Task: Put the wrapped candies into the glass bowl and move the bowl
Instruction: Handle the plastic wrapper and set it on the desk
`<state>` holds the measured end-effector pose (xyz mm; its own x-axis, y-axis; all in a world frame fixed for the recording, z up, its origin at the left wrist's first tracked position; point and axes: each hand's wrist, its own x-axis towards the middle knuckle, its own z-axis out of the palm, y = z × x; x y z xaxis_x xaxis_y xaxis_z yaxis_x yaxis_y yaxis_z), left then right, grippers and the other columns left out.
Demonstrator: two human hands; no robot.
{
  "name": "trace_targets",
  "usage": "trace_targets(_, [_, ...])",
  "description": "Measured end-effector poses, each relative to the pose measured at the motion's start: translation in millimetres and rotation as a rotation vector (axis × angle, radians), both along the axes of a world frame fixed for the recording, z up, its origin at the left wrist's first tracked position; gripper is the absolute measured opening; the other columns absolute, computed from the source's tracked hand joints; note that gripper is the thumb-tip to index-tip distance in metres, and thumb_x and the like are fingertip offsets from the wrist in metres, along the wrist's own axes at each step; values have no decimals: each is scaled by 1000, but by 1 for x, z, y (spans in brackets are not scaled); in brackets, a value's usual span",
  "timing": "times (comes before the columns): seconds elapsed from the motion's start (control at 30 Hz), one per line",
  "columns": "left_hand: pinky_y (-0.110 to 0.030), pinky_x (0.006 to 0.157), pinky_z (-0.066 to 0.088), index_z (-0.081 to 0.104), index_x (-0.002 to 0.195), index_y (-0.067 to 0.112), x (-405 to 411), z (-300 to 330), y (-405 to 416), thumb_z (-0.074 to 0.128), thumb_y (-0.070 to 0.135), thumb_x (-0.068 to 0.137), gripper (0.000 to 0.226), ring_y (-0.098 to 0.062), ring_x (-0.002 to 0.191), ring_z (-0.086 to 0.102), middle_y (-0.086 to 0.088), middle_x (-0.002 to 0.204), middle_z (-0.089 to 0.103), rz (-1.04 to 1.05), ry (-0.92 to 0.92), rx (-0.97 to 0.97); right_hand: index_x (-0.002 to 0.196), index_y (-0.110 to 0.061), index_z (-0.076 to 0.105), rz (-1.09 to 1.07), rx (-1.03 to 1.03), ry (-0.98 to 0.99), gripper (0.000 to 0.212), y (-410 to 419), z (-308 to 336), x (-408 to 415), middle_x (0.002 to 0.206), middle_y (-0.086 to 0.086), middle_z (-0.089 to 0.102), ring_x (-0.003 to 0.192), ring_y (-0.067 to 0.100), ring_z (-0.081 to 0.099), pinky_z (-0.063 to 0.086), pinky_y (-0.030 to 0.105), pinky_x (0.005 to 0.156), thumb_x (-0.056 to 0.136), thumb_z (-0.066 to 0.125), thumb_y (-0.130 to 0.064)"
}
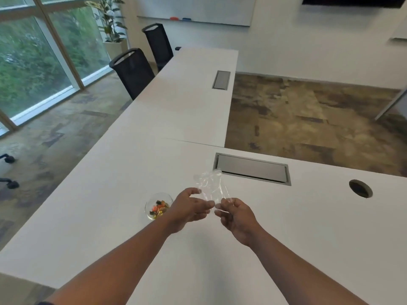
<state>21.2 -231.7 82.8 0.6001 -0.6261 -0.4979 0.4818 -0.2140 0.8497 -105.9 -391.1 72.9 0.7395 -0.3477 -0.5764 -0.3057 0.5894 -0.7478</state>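
We note wrapped candies (159, 208) already in glass bowl (152, 204) on surface (308, 227); both hands, left (189, 209) & right (236, 217), just right of bowl, pinch empty clear bag (210, 186); bowl move appears outstanding.

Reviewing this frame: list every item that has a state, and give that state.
Round glass bowl: upright on white table, holding wrapped candies.
Clear plastic bag: looks empty, held above table.
Left hand: pinching bag.
Right hand: pinching bag.
Grey cable hatch: lid slightly ajar.
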Motion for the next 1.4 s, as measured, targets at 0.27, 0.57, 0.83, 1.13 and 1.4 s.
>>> trace_targets(0.27, [-33, 71, 64, 62, 117, 5, -24, 1, -22, 85, -2, 78, 47, -25, 78, 77, -16, 83, 79, 42, -48, 84, 87, -17, 76, -75, -33, 36, 19, -17, 2, -21, 98, 5, 79, 78, 18, 70, 52, 29, 63, 99, 65, -27])
trace_targets(0.57, [-32, 81, 59, 62, 123, 14, -20, 13, -36, 89, 22, 79, 52, -21, 93, 70, -6, 102, 74, -80, -11, 63, 99, -16, 73, -17, -123, 16, 13, -22, 11, -30, 99, -3, 80, 89, 17, 70, 48, 33, 76, 100, 67, -28])
trace_targets(0.83, [-30, 77, 62, 62, 118, 8, -18, 24, -52, 76, 8, 89, 32, -24, 94, 79, -10, 102, 82, 56, -108, -47, 97, -26, 73, 55, -135, 0, 22, -30, 26, -31, 104, -4, 79, 94, 16, 69, 44, 36, 83, 80, 85, -31])
trace_targets(1.13, [-26, 77, 61, 70, 112, 11, -19, 43, -56, 77, 12, 91, 23, -23, 97, 79, -8, 101, 83, -77, -193, -85, 89, -23, 78, -141, -185, -135, 2, -41, 47, -17, 89, -3, 78, 80, 16, 65, 46, 34, 77, 90, 78, -24])
trace_targets(1.4, [-26, 71, 60, 76, 106, 10, -20, 45, -59, 76, 19, 93, 16, -22, 88, 80, -8, 97, 83, 80, -187, -104, 91, -25, 78, -98, -199, -165, 5, -30, 52, -14, 88, -4, 77, 79, 14, 66, 47, 35, 79, 89, 80, -30])
